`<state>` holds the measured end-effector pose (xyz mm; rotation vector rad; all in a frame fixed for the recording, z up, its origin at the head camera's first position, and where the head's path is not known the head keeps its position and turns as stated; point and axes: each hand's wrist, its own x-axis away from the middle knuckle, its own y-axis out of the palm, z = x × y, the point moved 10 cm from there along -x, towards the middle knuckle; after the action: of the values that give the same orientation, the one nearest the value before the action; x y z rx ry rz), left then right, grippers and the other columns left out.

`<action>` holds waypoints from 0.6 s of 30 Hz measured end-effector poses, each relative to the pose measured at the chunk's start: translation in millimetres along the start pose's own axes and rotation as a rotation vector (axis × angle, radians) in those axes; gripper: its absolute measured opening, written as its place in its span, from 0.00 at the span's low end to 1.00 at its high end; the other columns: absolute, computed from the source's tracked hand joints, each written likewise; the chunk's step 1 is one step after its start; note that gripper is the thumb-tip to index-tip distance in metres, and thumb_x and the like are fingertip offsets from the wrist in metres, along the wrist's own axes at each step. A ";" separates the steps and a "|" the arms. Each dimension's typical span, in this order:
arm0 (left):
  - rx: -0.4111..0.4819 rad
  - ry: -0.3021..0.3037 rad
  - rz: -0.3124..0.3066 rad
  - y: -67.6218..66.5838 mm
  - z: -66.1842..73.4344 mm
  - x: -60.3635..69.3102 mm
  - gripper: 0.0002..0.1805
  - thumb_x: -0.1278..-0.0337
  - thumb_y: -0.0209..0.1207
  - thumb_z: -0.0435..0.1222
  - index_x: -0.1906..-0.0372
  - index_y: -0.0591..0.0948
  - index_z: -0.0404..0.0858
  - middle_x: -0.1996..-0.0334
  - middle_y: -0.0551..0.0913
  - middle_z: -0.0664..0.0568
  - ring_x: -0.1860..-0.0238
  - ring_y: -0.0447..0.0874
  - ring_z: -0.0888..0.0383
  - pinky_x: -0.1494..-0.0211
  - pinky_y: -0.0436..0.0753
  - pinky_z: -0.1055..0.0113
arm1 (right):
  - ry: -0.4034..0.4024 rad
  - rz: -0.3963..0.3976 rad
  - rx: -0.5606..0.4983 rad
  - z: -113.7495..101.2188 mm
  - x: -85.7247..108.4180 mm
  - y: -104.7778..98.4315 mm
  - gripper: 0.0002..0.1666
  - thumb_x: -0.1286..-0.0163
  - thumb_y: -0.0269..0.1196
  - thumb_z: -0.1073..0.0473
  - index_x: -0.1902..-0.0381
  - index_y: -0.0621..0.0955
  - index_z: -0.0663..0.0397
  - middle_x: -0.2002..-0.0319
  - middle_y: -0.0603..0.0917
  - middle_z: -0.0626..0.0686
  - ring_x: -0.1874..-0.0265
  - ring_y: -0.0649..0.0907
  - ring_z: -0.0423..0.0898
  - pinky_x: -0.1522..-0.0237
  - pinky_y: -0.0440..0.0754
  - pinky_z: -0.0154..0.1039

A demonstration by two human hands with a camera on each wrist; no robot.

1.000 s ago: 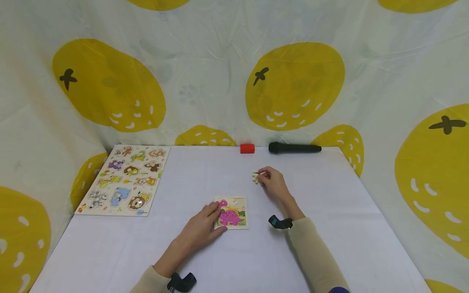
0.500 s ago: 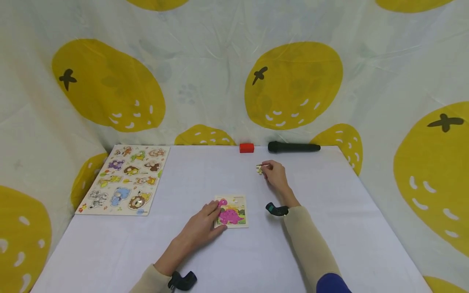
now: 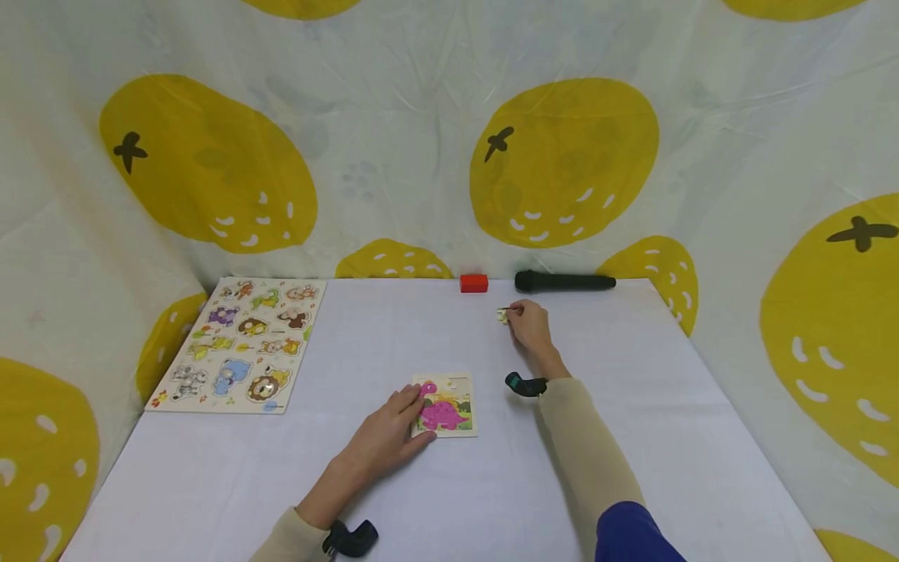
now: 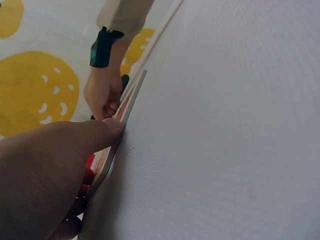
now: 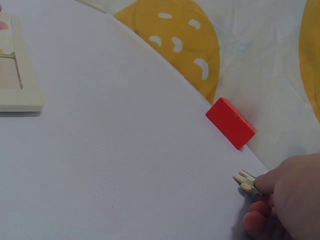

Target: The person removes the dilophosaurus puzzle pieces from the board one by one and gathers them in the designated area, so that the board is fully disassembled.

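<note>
Pale cloth printed with large yellow fruit hangs behind and beside a white-covered table. Head view: near the middle, the left hand rests with relaxed, nearly straight fingers at the left side of a square dinosaur puzzle, its thumb set apart along the near edge. Farther away and to the right, the right hand pinches a small pale puzzle piece. Beyond it, at the far edge, lie a red block and, to the right, a black microphone. Far left lies a larger animal puzzle. Both wrists carry dark devices.

Left wrist view: the left thumb touches the rim of the dinosaur puzzle, seen nearly edge-on; the other fingers are partly hidden.

Right wrist view: the right thumb and fingertips close on the piece, which juts from the grip near the red block without touching it; whether it meets the table cannot be told. One corner of the dinosaur puzzle shows well apart, at the left.
</note>
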<state>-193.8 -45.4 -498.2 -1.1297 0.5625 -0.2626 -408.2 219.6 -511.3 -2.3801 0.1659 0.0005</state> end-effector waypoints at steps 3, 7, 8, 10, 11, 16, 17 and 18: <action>-0.008 -0.002 -0.004 1.0 -0.4 -0.3 0.37 0.45 0.69 0.52 0.38 0.79 0.30 0.34 0.77 0.40 0.32 0.76 0.44 0.29 0.75 0.52 | 0.015 -0.015 0.008 1.3 -2.9 2.0 0.16 0.27 0.58 0.60 0.48 0.81 0.65 0.60 0.86 0.62 0.88 0.76 0.37 0.79 0.74 0.29; -0.007 -0.012 -0.021 1.6 -1.2 -0.1 0.37 0.44 0.68 0.52 0.37 0.78 0.30 0.33 0.76 0.41 0.31 0.75 0.45 0.28 0.74 0.53 | 0.001 -0.001 0.068 -3.3 -3.6 0.3 0.16 0.26 0.57 0.60 0.48 0.82 0.65 0.58 0.86 0.62 0.78 0.81 0.43 0.70 0.80 0.34; -0.004 -0.015 -0.024 1.4 -1.3 0.0 0.37 0.43 0.68 0.53 0.37 0.78 0.31 0.33 0.76 0.41 0.31 0.74 0.45 0.28 0.73 0.53 | -0.007 0.007 0.085 -4.9 -3.4 -0.7 0.16 0.27 0.57 0.60 0.48 0.82 0.66 0.58 0.86 0.63 0.73 0.83 0.46 0.66 0.81 0.36; 0.001 -0.018 -0.028 1.4 -1.6 0.3 0.37 0.43 0.68 0.53 0.37 0.78 0.31 0.33 0.76 0.41 0.30 0.74 0.45 0.28 0.73 0.53 | -0.019 0.018 0.106 -7.6 -3.1 -1.6 0.16 0.27 0.57 0.60 0.49 0.82 0.66 0.57 0.86 0.63 0.64 0.84 0.51 0.57 0.82 0.43; 0.002 -0.019 -0.027 1.5 -1.7 0.4 0.37 0.43 0.68 0.53 0.37 0.78 0.31 0.33 0.76 0.41 0.31 0.74 0.45 0.28 0.73 0.53 | -0.027 0.023 0.115 -8.7 -2.7 -2.0 0.16 0.27 0.57 0.61 0.50 0.82 0.67 0.57 0.86 0.64 0.61 0.84 0.53 0.54 0.83 0.46; 0.005 -0.009 -0.015 1.2 -1.0 0.3 0.37 0.44 0.68 0.52 0.37 0.79 0.30 0.34 0.77 0.41 0.31 0.75 0.45 0.28 0.74 0.53 | -0.035 0.037 0.120 -9.7 -1.3 -2.6 0.16 0.28 0.58 0.61 0.50 0.83 0.68 0.57 0.87 0.65 0.57 0.84 0.57 0.49 0.82 0.51; 0.006 -0.008 -0.013 1.2 -0.8 0.1 0.37 0.44 0.68 0.52 0.38 0.79 0.30 0.34 0.77 0.41 0.31 0.75 0.44 0.28 0.74 0.52 | -0.029 0.041 0.111 -8.9 -0.8 -2.9 0.17 0.27 0.58 0.60 0.50 0.83 0.68 0.57 0.87 0.65 0.57 0.84 0.57 0.49 0.82 0.50; 0.007 -0.006 -0.012 1.3 -0.6 0.1 0.37 0.44 0.68 0.52 0.38 0.79 0.30 0.34 0.77 0.41 0.31 0.75 0.44 0.29 0.74 0.52 | -0.023 0.044 0.101 -8.1 -0.4 -3.1 0.17 0.27 0.57 0.60 0.49 0.82 0.68 0.58 0.86 0.64 0.58 0.84 0.57 0.50 0.82 0.50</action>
<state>-194.1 -45.3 -499.5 -1.1273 0.5494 -0.2711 -408.7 216.3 -503.2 -2.2749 0.2021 0.0398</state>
